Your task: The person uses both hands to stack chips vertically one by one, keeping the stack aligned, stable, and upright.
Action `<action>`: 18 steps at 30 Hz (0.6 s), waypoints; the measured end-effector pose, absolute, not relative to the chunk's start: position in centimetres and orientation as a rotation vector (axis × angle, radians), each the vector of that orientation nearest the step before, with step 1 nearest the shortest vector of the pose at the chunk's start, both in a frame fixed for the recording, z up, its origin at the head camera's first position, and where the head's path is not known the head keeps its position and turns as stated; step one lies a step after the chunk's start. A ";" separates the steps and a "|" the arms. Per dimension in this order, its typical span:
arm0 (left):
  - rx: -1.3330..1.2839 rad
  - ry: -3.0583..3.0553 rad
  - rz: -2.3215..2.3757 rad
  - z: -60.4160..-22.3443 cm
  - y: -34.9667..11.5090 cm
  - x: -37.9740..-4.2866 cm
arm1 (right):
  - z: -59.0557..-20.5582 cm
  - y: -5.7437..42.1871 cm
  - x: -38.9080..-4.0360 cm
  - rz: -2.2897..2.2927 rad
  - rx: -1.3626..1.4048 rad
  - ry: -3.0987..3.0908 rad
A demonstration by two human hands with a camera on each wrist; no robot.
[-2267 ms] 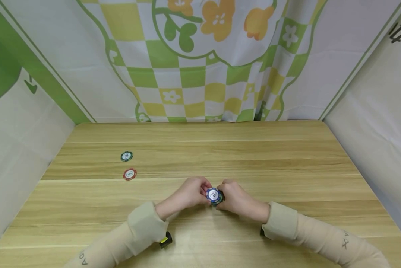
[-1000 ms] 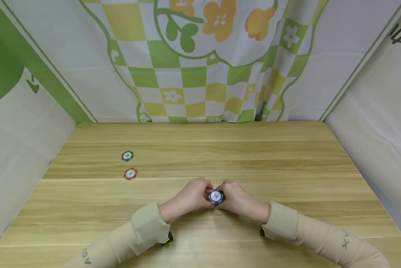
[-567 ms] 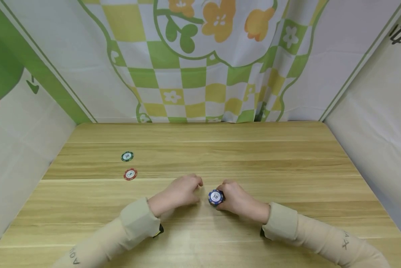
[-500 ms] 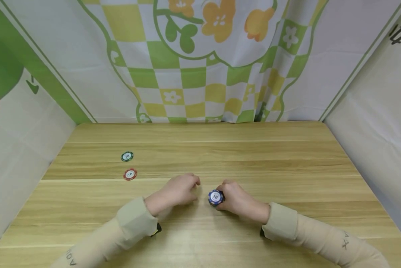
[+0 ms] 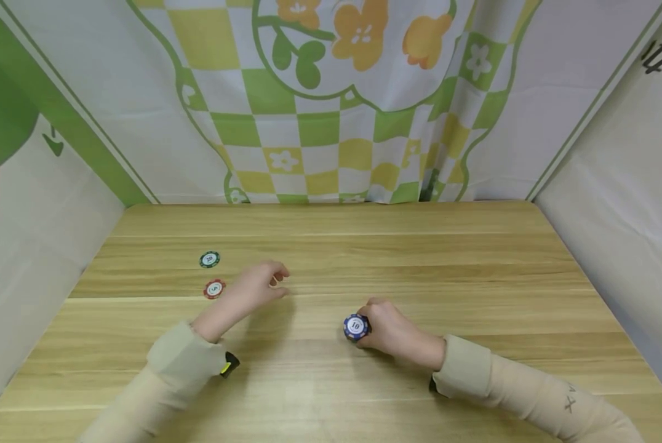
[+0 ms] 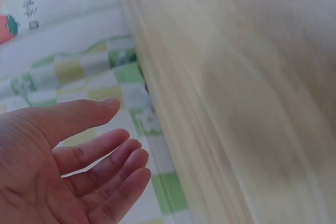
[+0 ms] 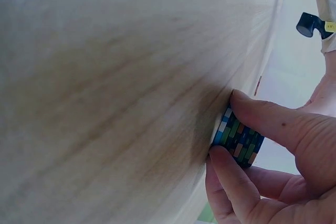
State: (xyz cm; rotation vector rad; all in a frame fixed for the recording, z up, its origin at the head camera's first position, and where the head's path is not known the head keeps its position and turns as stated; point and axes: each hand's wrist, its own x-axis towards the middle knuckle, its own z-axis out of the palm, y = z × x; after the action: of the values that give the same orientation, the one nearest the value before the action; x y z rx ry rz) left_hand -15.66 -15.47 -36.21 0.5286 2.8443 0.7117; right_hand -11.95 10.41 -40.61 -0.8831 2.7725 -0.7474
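A short stack of poker chips (image 5: pixel 355 327), topped by a blue one marked 10, stands right of the table's middle. Thumb and fingers of my right hand (image 5: pixel 394 332) grip its side; the right wrist view shows blue and green edges in the chip stack (image 7: pixel 239 137). My left hand (image 5: pixel 253 289) hovers over the table with loosely bent fingers and nothing between them, as the left wrist view of the hand (image 6: pixel 79 166) also shows. Just left of it lies a red chip (image 5: pixel 213 288) marked 5, partly beside the wrist. Farther back is a green chip (image 5: pixel 210 259) marked 20.
The wooden table (image 5: pixel 447 264) has its far edge against a green and yellow checked curtain (image 5: pixel 320 141). Pale cloth walls rise at both sides. A black wrist device (image 5: pixel 230 364) with a yellow mark hangs under the left cuff.
My left hand has let go of the chip stack and moved left and away from me, toward the red and green chips. My right hand stays on the stack.
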 end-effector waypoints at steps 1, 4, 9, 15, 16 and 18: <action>0.509 2.850 0.715 -36.0 -15.8 -15.8 | -40.6 10.4 -11.9 -0.747 -0.883 2.773; 0.454 2.859 0.723 -35.7 -16.9 -16.1 | -40.6 10.4 -11.9 -0.751 -0.876 2.772; 0.387 2.901 0.750 -35.4 -18.4 -16.7 | -40.6 10.4 -12.0 -0.752 -0.867 2.771; 0.344 3.001 0.766 -35.4 -20.3 -17.4 | -40.6 10.4 -12.0 -0.749 -0.866 2.775; 0.340 3.011 0.765 -35.5 -20.7 -17.6 | -40.7 10.4 -12.0 -0.748 -0.865 2.776; 0.327 3.021 0.775 -35.7 -21.4 -17.9 | -40.7 10.4 -12.0 -0.749 -0.865 2.776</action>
State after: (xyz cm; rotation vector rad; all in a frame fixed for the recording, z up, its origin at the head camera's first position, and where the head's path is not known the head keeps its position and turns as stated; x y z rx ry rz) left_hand -17.94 -21.41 -35.67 0.3272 3.0206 0.7751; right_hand -11.97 10.35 -40.67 -0.8649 2.7756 -0.7488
